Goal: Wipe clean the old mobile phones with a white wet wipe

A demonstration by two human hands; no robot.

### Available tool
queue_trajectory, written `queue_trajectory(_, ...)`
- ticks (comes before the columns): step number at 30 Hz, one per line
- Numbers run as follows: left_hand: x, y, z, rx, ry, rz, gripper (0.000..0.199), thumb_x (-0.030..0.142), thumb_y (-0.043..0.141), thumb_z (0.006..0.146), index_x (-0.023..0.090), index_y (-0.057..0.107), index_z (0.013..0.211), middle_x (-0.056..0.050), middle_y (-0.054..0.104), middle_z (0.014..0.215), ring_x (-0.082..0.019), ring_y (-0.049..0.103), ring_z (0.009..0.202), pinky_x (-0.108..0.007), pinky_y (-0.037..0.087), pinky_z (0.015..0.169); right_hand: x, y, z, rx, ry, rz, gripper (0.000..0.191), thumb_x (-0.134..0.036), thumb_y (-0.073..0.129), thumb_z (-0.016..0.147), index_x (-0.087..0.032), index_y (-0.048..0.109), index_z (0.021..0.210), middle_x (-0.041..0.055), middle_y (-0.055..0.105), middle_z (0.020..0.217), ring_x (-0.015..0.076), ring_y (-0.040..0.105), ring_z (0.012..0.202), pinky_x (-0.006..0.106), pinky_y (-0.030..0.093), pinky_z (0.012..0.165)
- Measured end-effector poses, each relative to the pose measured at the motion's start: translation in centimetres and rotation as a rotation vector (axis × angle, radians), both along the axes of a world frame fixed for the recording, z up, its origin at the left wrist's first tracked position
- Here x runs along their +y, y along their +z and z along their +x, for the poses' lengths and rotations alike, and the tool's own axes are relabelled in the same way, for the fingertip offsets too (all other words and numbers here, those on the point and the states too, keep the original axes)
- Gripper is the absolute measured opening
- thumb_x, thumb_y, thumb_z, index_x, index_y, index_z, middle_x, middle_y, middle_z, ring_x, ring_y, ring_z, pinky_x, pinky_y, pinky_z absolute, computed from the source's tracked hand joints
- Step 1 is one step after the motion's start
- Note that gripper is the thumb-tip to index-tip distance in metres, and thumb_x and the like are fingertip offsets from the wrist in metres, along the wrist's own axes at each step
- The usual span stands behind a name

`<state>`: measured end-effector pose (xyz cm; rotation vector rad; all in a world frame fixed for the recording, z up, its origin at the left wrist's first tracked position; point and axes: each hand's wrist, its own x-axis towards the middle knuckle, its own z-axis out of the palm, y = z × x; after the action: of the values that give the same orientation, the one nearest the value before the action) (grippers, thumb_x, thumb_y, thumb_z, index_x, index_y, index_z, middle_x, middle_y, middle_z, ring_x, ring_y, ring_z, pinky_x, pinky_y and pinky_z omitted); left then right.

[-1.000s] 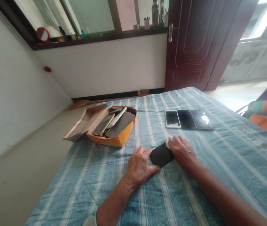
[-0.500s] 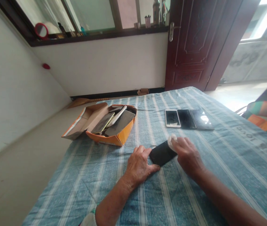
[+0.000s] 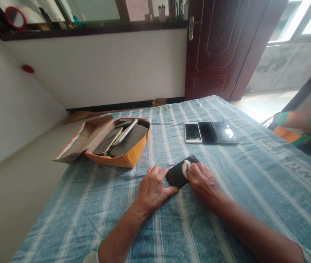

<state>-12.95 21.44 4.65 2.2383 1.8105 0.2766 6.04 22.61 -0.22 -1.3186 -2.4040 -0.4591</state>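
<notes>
A dark smartphone (image 3: 176,175) lies at a slant on the striped cloth in front of me. My left hand (image 3: 153,187) grips its left end, thumb along the near edge and fingers at the far edge. In my right hand (image 3: 203,182) is a crumpled white tissue (image 3: 185,169), pinched in the fingers and pressed on the phone's screen. Beyond the hands, a white-framed smartphone (image 3: 193,132), a black smartphone (image 3: 208,132) and a wider dark glossy device (image 3: 225,133) lie side by side.
An orange cardboard box (image 3: 137,151) with its lid folded back stands at left, filled with several phones. Blue striped cloth (image 3: 133,226) covers the surface. Blurred colourful fabric (image 3: 289,126) is at right. A dark red door (image 3: 212,51) and a windowsill (image 3: 95,32) stand behind.
My right hand has slid the tissue from the phone's right end toward its middle. My left hand still holds the phone. The whole view has shifted, so things sit further left.
</notes>
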Motion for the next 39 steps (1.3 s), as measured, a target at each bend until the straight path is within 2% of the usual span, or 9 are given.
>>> queue_trajectory(4,0.0,0.0,0.0,0.010,-0.004,0.002,0.044,0.042,0.073,0.066,0.020,0.066,0.103,-0.006,0.059,0.092,-0.026,0.055,0.095,-0.034,0.044,0.080,-0.2,0.2,0.4,0.013,-0.079,0.016,0.019,-0.003,0.044,0.088,-0.012,0.061,0.089,0.0093,0.053,0.080,0.0224,0.044,0.074,0.035,0.037,0.060)
queue_trajectory(9,0.1,-0.2,-0.1,0.013,-0.012,0.028,0.038,0.041,0.071,0.069,0.020,0.066,0.100,-0.006,0.058,0.091,-0.026,0.056,0.093,-0.033,0.044,0.080,-2.6,0.5,-1.7,0.037,0.128,-0.031,0.020,-0.009,0.041,0.092,-0.014,0.060,0.089,0.0077,0.051,0.081,0.0213,0.044,0.074,0.035,0.037,0.058)
queue_trajectory(11,0.1,-0.3,-0.1,0.011,-0.014,0.034,0.036,0.041,0.070,0.069,0.020,0.066,0.098,-0.006,0.058,0.090,-0.025,0.056,0.093,-0.033,0.044,0.080,-2.9,0.6,-2.1,0.027,0.145,-0.043,0.020,-0.009,0.041,0.092,-0.014,0.060,0.088,0.0072,0.051,0.082,0.0212,0.043,0.074,0.035,0.037,0.059)
queue_trajectory(22,0.2,-0.1,0.1,0.023,-0.015,0.020,0.046,0.044,0.071,0.068,0.019,0.066,0.106,-0.007,0.060,0.094,-0.027,0.056,0.096,-0.034,0.044,0.082,-0.2,0.1,0.9,-0.045,-0.134,0.004,0.020,-0.006,0.044,0.089,-0.011,0.063,0.089,0.0098,0.055,0.083,0.0223,0.046,0.077,0.035,0.038,0.064)
queue_trajectory(26,0.2,-0.1,0.1,0.016,-0.008,0.029,0.047,0.045,0.070,0.068,0.020,0.065,0.107,-0.007,0.060,0.095,-0.026,0.056,0.097,-0.034,0.044,0.084,-0.1,0.1,1.9,0.038,-0.214,-0.040,0.027,-0.003,0.040,0.089,-0.012,0.063,0.100,0.0100,0.057,0.084,0.0213,0.047,0.077,0.033,0.040,0.067)
queue_trajectory(29,0.0,-0.2,0.1,0.030,-0.018,0.050,0.046,0.047,0.070,0.068,0.019,0.066,0.104,-0.007,0.060,0.094,-0.027,0.056,0.095,-0.034,0.045,0.082,-0.6,0.4,2.8,0.250,-0.217,-0.129,0.032,-0.002,0.039,0.086,-0.015,0.067,0.098,0.0076,0.058,0.083,0.0191,0.050,0.078,0.029,0.039,0.067)
queue_trajectory(32,-0.1,-0.3,0.0,0.024,-0.027,0.066,0.045,0.047,0.069,0.068,0.019,0.067,0.103,-0.007,0.059,0.093,-0.027,0.056,0.095,-0.034,0.045,0.080,-1.5,0.9,3.1,0.653,-0.178,-0.291,0.030,-0.008,0.042,0.082,-0.018,0.071,0.084,0.0021,0.055,0.073,0.0146,0.051,0.070,0.025,0.038,0.064)
queue_trajectory(36,-0.2,-0.3,0.0,0.006,-0.027,0.091,0.043,0.047,0.068,0.069,0.019,0.067,0.102,-0.008,0.059,0.093,-0.027,0.057,0.095,-0.034,0.045,0.080,-3.2,2.0,2.3,1.283,-0.159,-0.657,0.017,-0.023,0.056,0.072,-0.016,0.071,0.073,-0.0023,0.054,0.062,0.0111,0.047,0.058,0.023,0.035,0.055)
queue_trajectory(39,-0.3,-0.2,0.0,0.012,-0.018,0.104,0.044,0.047,0.069,0.068,0.019,0.068,0.102,-0.008,0.060,0.093,-0.028,0.056,0.095,-0.034,0.046,0.079,-4.1,2.7,1.5,1.639,-0.170,-0.895,0.021,-0.021,0.061,0.059,-0.013,0.070,0.077,-0.0027,0.056,0.057,0.0089,0.043,0.049,0.021,0.030,0.046)
